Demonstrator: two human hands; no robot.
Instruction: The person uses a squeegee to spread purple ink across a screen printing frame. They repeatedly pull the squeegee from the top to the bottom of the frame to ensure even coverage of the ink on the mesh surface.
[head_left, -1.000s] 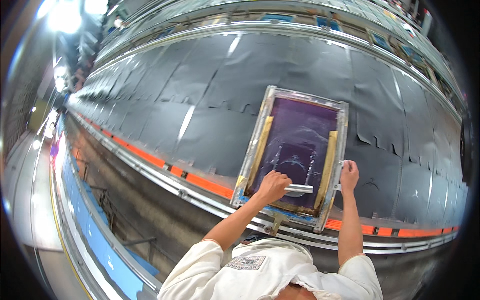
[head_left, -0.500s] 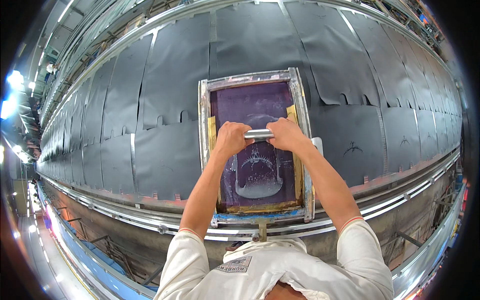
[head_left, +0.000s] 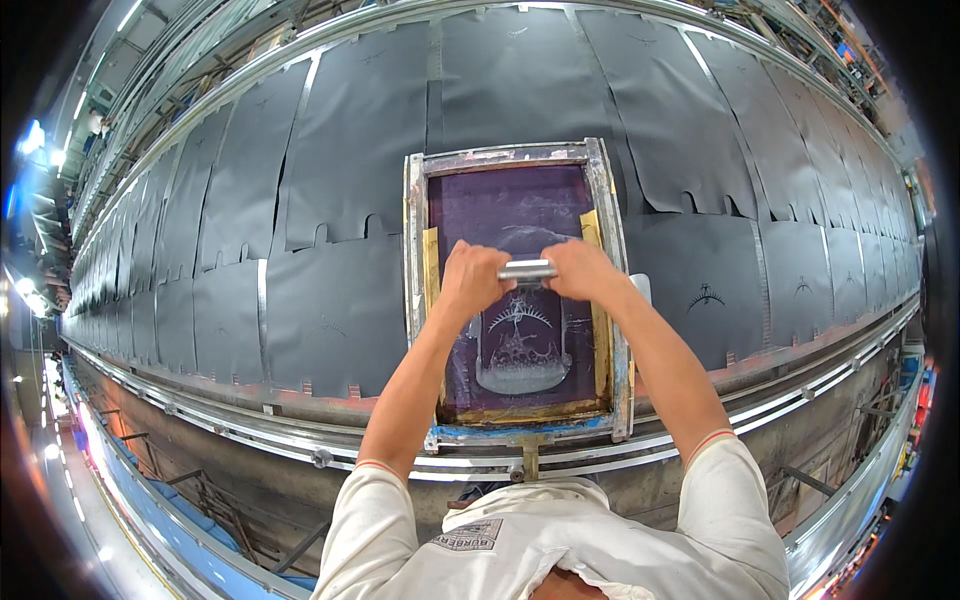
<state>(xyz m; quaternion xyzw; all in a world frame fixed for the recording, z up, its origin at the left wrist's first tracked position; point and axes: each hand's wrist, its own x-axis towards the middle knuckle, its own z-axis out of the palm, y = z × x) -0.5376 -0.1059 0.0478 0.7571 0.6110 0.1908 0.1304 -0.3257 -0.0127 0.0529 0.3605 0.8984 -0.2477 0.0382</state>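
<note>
Both my hands grip the bar-shaped metal handle of a squeegee [head_left: 528, 270], held crosswise over a screen-printing frame [head_left: 505, 156]. My left hand [head_left: 475, 280] is closed round its left end, and my right hand [head_left: 583, 270] round the right end. Purple mesh [head_left: 505, 200] fills the frame, with yellow tape along parts of its inner sides. Below the handle, a pale arched design with short spikes [head_left: 518, 318] shows on the mesh. Nearer me lies a pale, wet-looking patch [head_left: 522, 375]. My hands and the handle hide the squeegee's lower edge.
Under and around the frame, dark sheets [head_left: 355, 150] cover a long table in two rows. A dark arched print [head_left: 706, 296] marks a sheet to the right. Metal rails [head_left: 250, 428] run along the table's near edge, where a bracket [head_left: 531, 460] meets the frame.
The pale wet patch on the mesh has changed shape and looks more ragged along its upper edge. Both hands keep their grip on the squeegee, at nearly the same place over the frame.
</note>
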